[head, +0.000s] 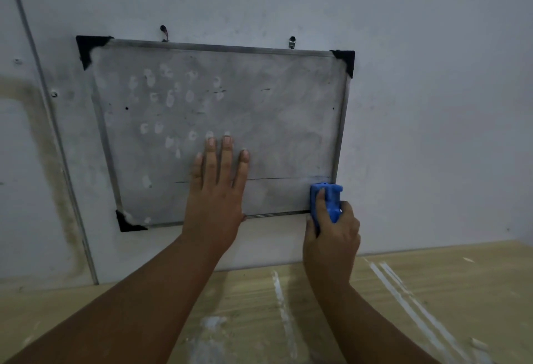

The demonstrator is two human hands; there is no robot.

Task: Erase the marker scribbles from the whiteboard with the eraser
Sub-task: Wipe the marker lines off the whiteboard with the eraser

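Note:
A grey, smudged whiteboard [277, 109] with a metal frame and black corner caps hangs on the wall. Pale fingerprint marks dot its left half. A thin black marker line [271, 178] runs across its lower part, and small dashes [265, 89] sit higher up. My left hand [216, 187] lies flat on the board's lower middle, fingers spread, covering part of the line. My right hand [331, 234] grips a blue eraser [328, 199] pressed against the board's bottom right corner, just under the line's right end.
The board hangs from two hooks [292, 42] on a stained grey wall [432, 104]. A thin conduit [37, 89] runs down the wall at the left. Below is a wooden surface [403, 291] streaked with white paint.

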